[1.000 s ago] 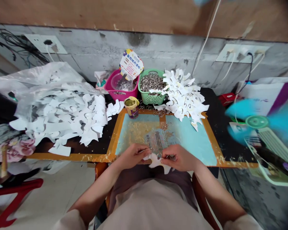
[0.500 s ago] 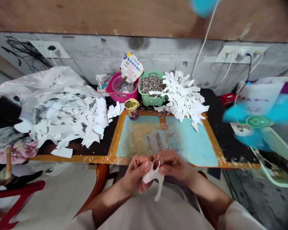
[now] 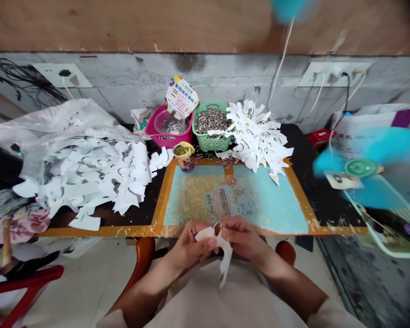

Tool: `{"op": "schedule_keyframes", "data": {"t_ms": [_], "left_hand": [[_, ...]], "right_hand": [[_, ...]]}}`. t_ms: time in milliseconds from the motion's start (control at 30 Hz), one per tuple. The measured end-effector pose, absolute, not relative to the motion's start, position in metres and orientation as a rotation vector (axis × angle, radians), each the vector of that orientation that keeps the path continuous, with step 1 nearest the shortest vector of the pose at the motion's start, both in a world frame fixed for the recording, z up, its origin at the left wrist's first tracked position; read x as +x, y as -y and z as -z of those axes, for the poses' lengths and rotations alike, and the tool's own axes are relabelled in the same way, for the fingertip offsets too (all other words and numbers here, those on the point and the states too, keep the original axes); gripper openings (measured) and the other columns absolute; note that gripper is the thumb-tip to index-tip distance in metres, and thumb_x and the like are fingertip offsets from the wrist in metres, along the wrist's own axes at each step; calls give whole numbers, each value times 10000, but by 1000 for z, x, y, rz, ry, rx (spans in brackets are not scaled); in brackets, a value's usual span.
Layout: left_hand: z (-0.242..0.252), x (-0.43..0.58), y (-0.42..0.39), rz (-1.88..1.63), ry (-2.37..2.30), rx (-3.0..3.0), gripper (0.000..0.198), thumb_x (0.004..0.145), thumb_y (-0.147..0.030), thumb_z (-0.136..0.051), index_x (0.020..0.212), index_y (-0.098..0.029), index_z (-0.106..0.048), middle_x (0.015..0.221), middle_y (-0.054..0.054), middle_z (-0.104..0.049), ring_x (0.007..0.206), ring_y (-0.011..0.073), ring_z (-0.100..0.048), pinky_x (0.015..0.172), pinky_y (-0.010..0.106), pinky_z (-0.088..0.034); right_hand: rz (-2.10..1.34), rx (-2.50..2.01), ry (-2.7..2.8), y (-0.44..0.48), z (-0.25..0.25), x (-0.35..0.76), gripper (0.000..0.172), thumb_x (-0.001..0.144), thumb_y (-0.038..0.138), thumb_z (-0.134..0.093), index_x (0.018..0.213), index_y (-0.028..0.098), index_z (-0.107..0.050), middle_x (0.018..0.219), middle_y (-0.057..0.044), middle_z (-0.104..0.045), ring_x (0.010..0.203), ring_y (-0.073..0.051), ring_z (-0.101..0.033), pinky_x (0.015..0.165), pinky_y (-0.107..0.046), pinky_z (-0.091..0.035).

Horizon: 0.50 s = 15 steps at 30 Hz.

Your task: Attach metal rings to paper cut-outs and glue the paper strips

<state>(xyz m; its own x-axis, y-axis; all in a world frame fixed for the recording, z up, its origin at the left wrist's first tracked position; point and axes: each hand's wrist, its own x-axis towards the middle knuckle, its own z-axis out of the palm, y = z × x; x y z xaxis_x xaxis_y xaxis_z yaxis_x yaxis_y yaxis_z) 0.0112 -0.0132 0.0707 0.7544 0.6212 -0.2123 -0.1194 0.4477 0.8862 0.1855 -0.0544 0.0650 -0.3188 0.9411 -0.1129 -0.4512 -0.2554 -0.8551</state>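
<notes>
Close to my body, in front of the table edge, I hold a curved white cut-out piece [image 3: 226, 259] with a tail hanging down. My left hand [image 3: 193, 246] is closed on its left part, thumb on top. My right hand [image 3: 242, 238] pinches its upper right side, beside a metal ring [image 3: 217, 226] set at the top of the piece. Fingertips partly hide the ring. On the table lie a big heap of plain white cut-outs [image 3: 92, 173] at left and a pile of white pieces with rings [image 3: 258, 141] at right.
A green basket of metal rings [image 3: 212, 122] stands beside a pink basket [image 3: 172, 139]. In front is a small tub of yellowish paste [image 3: 183, 156]. Loose rings [image 3: 233, 180] lie on the blue mat [image 3: 280, 205]. A blue fan [image 3: 362, 167] spins at right.
The white piece has turned and its left part now points up and left. My left thumb has shifted across it towards the middle, and my right fingers cover more of the ring.
</notes>
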Motion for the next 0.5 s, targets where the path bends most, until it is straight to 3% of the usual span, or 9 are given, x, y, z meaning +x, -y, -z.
{"op": "schedule_keyframes", "data": {"t_ms": [133, 267, 367, 433, 500], "left_hand": [[-54, 19, 17, -583, -579, 906, 521, 684, -626, -775, 564, -152, -596, 415, -33, -449, 343, 45, -341, 383, 199, -269], [-38, 25, 6, -646, -694, 878, 498, 674, -586, -803, 627, -136, -594, 535, -17, -537, 382, 34, -379, 353, 163, -289], [-30, 22, -4, -663, -680, 878, 562, 651, -663, -780, 652, -131, -596, 545, -4, -541, 405, 54, -412, 315, 155, -261], [-26, 18, -8, -713, -671, 845, 630, 619, -749, -741, 642, -139, -585, 491, -24, -486, 400, 61, -405, 314, 157, -257], [-26, 16, -9, -807, -696, 770, 660, 595, -786, -726, 684, -144, -600, 462, -52, -450, 388, 52, -387, 345, 159, -304]], "right_hand": [[-1802, -739, 862, 52, -48, 183, 508, 784, 635, -686, 644, 155, -598, 560, 21, -531, 491, -83, -442, 499, -223, -344], [-1779, -883, 1100, 44, -47, 214, 530, 895, 638, -538, 954, 137, -698, 707, -10, -607, 620, -108, -537, 594, -235, -422], [-1661, -1003, 1430, 39, -60, 237, 519, 915, 429, -625, 1377, 214, -528, 834, 8, -621, 717, -102, -548, 659, -221, -433], [-1533, -1060, 1601, 38, -70, 243, 623, 924, 317, -618, 1496, 275, -374, 854, 20, -610, 755, -107, -545, 698, -229, -439], [-1396, -1131, 1699, 38, -79, 244, 617, 937, 260, -579, 1508, 291, -349, 818, 32, -592, 733, -108, -524, 701, -236, -436]]}}
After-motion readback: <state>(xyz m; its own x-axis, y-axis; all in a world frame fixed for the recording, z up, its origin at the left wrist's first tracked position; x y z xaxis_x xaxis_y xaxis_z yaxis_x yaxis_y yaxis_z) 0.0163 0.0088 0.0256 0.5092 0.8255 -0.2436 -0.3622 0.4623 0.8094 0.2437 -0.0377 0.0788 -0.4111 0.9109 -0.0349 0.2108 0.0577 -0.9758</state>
